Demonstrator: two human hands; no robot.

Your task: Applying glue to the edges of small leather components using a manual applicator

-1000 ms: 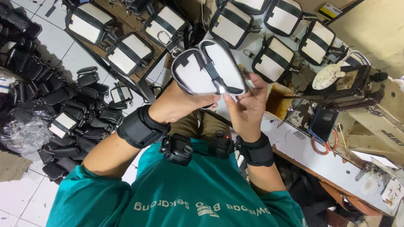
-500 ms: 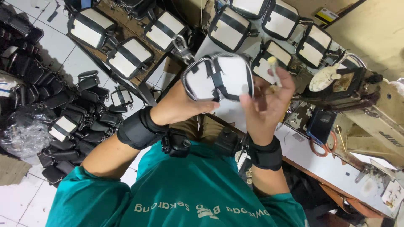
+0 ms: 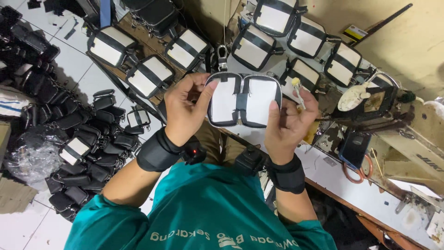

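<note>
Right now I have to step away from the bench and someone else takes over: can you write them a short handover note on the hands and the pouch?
Left hand: grips the left edge of the small black-trimmed white zip pouch, thumb on its face.
Right hand: grips the right edge and pinches a small pale stick-like piece; I cannot tell what it is.
Pouch: held in the air, metal clasp on top.
Nearby: similar closed pouches in rows; dark pouches piled on the floor.
Done: unzipped, spread flat. Left: not set down.

Small black-edged white zip pouch (image 3: pixel 243 99), opened flat, upright, metal clasp on top.
</note>
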